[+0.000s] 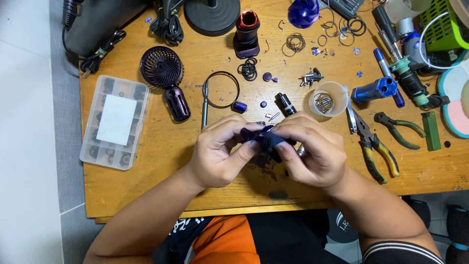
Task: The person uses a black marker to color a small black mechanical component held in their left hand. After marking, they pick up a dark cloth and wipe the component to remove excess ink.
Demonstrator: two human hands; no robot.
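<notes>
Wooden bench (146, 195), cluttered; both hands' fingers (254, 142) pinch small purple part (267, 139) closed; pliers (373, 151) at 3 o'clock. Keep grip steady, low.

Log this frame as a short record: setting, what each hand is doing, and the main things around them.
setting: wooden workbench seen from above, strewn with small parts and tools
left hand: pinching a small dark purple part from the left
right hand: gripping the same part from the right, fingertips meeting the left hand's
left of hands: clear parts box, round purple fan grille, thin black ring
right of hands: clear cup holding metal bits, yellow-handled pliers, green-handled pliers
</notes>
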